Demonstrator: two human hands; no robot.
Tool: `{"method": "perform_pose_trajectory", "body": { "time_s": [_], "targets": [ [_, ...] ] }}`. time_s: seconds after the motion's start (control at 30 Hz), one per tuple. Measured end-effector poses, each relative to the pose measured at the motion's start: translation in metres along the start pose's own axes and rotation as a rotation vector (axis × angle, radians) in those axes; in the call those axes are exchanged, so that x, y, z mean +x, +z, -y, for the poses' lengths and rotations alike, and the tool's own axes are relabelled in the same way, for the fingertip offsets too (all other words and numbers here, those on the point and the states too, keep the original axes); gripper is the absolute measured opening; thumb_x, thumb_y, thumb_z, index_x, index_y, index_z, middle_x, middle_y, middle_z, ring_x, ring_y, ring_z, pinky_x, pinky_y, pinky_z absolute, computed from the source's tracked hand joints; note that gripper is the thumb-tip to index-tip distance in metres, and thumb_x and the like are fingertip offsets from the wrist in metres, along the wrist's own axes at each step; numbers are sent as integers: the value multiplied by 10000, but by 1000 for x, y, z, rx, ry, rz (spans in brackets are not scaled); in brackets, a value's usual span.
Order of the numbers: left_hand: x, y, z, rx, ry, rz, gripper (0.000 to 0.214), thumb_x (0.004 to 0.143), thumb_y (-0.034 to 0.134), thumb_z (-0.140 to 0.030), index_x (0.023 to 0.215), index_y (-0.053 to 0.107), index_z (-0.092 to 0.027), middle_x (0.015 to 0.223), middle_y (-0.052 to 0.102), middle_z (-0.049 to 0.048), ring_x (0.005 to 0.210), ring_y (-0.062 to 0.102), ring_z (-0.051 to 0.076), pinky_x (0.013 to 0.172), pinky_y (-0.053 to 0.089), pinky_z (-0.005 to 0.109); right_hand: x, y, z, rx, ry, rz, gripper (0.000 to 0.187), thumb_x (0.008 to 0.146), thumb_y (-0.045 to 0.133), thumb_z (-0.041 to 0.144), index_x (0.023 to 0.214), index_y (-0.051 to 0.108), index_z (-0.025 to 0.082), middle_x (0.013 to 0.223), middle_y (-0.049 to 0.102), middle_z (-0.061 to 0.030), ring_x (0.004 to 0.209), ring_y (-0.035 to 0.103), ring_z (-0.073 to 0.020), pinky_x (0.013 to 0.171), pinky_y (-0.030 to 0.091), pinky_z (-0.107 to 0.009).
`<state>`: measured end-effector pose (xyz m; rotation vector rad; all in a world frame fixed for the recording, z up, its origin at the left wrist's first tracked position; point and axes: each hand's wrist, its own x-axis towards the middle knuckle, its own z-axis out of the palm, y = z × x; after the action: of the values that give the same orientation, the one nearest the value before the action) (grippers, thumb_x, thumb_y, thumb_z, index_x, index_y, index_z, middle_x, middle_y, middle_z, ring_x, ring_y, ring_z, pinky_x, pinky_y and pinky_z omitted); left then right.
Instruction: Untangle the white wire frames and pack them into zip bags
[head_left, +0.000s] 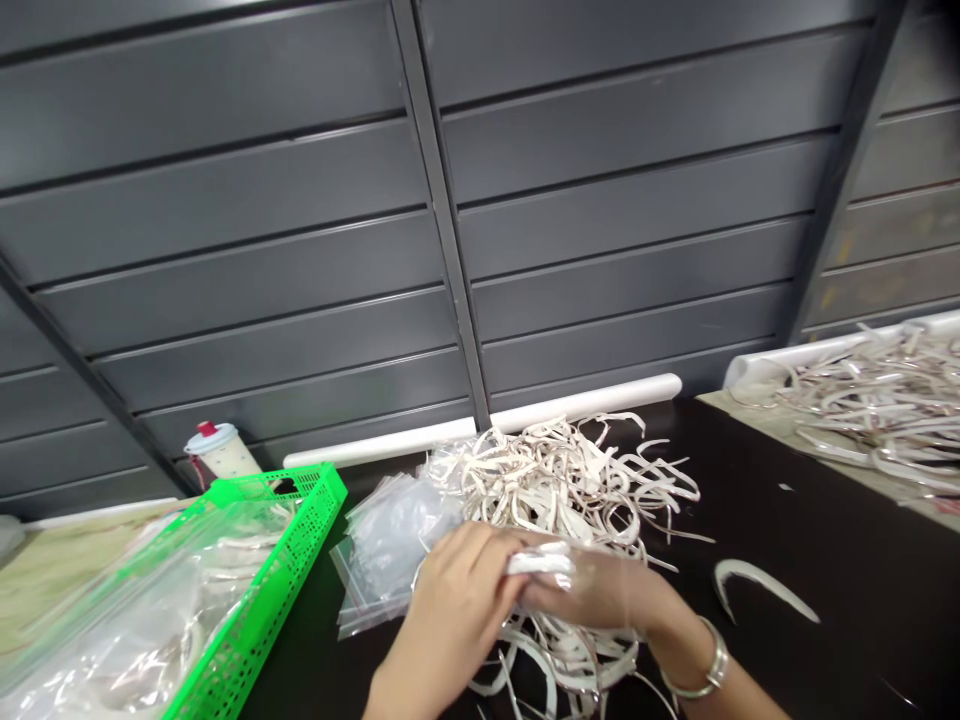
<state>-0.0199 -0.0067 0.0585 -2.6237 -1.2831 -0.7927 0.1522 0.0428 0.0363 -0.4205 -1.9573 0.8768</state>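
Grey panels (300,190) back our black tabletop (750,480), where a strip heap (540,475) and clear bags (401,540) lie close, presumably for easy reach. Our left grip (466,580) closes on a white bundle (541,562) above the heap; our right grip (604,592) (partly hidden) we cannot judge.

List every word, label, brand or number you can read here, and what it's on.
No text can be read.
Cup: specks, too small to tell if any are letters.
Panels: yellowish marks at right, too blurred to read.
Bags: no legible print.
Basket and strips: no lettering shows.
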Motion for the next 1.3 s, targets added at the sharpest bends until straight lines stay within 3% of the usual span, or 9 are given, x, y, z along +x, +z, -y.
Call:
{"method": "perform_pose_trajectory", "body": {
  "time_s": [0.13,0.3,0.4,0.47,0.57,0.77,1.0,1.17,1.3],
  "targets": [
    [-1,-5,22,-85,-204,-138,120,904,452,-217,893,566,-179,796,601,33,717,566,174,650,454,298,-5,-40,16,-112,1,372,291,943,450,228,1159,643,249,1063,691,-51,975,629,-180,889,490,-346],
    [1,1,37,-238,-491,-305,198,875,483,-329,763,559,-184,629,527,-28,569,488,134,556,389,242,-8,-61,17,-164,3,-165,228,832,608,439,891,723,251,1024,624,-88,1009,569,-248,882,447,-402],
    [2,11,42,-371,-620,-339,237,864,475,-390,773,549,-184,594,477,-47,532,447,124,527,357,231,-4,-54,8,-312,147,-205,186,737,706,406,786,720,227,1147,589,-102,1074,535,-284,899,423,-422],
    [3,16,46,-487,-648,-328,256,864,465,-418,777,530,-186,606,466,-46,554,455,126,543,369,231,-2,-49,4,-271,214,-196,214,802,633,370,686,685,197,932,668,-89,850,614,-230,746,476,-353],
    [4,21,50,-632,-610,-209,293,870,449,-437,741,527,-185,618,491,-29,580,493,131,545,412,233,-1,-48,4,-147,267,-322,298,854,555,382,650,636,180,571,629,-24,527,565,-158,527,445,-269],
    [-1,33,48,-1014,-444,301,367,676,712,-228,995,533,-197,1013,628,64,910,604,178,695,499,262,-8,-59,9,-75,329,-490,289,814,599,425,683,655,174,515,608,-19,466,560,-157,449,425,-248],
    [-3,58,40,-834,-532,340,930,560,769,-108,1360,312,-232,1249,563,127,1068,566,227,839,471,347,-12,-58,15,106,211,-494,286,812,627,407,625,635,190,511,592,-17,480,535,-156,477,436,-269],
    [5,56,35,-958,-518,460,327,639,675,-168,962,626,-158,814,670,21,753,623,180,667,486,282,-13,-58,14,267,173,-566,267,815,632,408,649,628,199,466,568,-11,457,531,-160,472,433,-280],
    [7,50,37,-977,-543,522,81,650,623,-219,634,598,-144,574,605,-5,540,573,145,536,456,252,-15,-67,11,238,164,-613,292,796,646,439,636,615,198,467,564,-9,445,526,-154,439,421,-262]
  ]
}}
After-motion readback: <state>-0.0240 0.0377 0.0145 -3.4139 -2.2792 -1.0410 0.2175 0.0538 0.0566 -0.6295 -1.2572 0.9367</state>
